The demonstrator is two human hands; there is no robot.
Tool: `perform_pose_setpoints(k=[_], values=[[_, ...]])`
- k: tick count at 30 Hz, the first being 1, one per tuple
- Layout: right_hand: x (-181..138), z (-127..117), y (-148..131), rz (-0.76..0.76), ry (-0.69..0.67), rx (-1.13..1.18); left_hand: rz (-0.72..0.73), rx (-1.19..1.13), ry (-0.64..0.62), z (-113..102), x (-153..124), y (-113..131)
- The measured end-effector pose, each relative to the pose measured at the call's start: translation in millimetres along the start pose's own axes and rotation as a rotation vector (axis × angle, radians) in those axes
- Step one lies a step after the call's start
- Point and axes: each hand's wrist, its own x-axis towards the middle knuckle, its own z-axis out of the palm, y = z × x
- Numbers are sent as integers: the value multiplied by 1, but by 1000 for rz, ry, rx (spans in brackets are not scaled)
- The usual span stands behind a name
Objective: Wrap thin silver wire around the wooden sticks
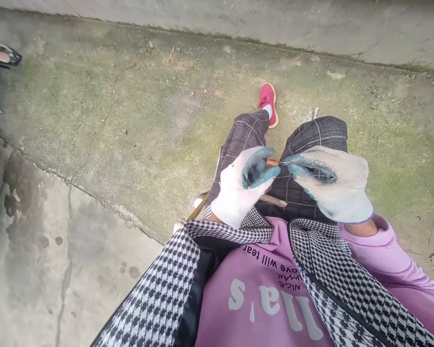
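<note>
Both my hands wear white gloves with blue-green coated fingers and meet above my lap. My left hand (244, 183) is curled, thumb and forefinger closing near a thin, pale, wire-like strand (342, 181). My right hand (332, 180) pinches that strand close to the left fingertips; its loose end curves across the back of the right glove. A narrow yellowish strip (198, 208) runs beside my left wrist and seems to pass behind that hand. Below the left fingers a brown wooden stick (274, 200) lies across my lap, partly hidden by the glove.
My legs in dark checked trousers (248, 130) are under my hands, with a red shoe (267, 103) on the ground. Mossy concrete (141, 130) spreads around, bordered by a pale ledge (275, 21) at the top. Part of another person's foot (2, 54) shows at far left.
</note>
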Motion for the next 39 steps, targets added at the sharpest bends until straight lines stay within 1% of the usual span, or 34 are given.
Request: perform_pose_setpoints(k=[2,4,7,9,10,12,15,17,19,20,21,22,24,26,28,30,34,39], values=[[-1,-1,-2,18,-45,-44,184,185,14,0,-3,-3],[-2,-3,-4,52,-91,-104,291,307,-1,1,-4,-6],[-1,-5,-4,78,-110,-115,320,385,-3,1,-2,-5],[-1,-6,-2,60,-105,-79,297,342,-5,-1,1,-1],[0,-6,-1,52,-112,-70,253,286,-21,-3,3,1],[0,-7,3,39,-149,-81,82,82,-103,-6,9,4],[-1,-8,7,-25,-185,-138,-295,-422,-337,-7,18,6],[-2,-9,9,-88,-185,-180,-511,-732,-478,-3,21,6],[-3,-9,11,-108,-190,-220,-643,-899,-574,2,23,5],[-3,-9,12,-93,-198,-237,-670,-930,-598,4,24,5],[-3,-9,14,-67,-209,-250,-679,-928,-604,6,24,4],[-3,-8,15,-40,-219,-257,-669,-900,-585,6,25,3],[-3,-7,18,-9,-243,-252,-601,-822,-501,3,26,3],[-3,-6,20,-31,-243,-237,-529,-748,-440,-2,27,3],[-3,-5,20,-78,-233,-239,-495,-688,-424,-6,28,6],[-3,-5,18,-120,-237,-266,-508,-625,-408,-8,29,11],[-2,-8,15,-162,-306,-339,-538,-502,-370,-5,31,21],[0,-16,14,-196,-357,-330,-456,-328,-291,-3,29,26]])
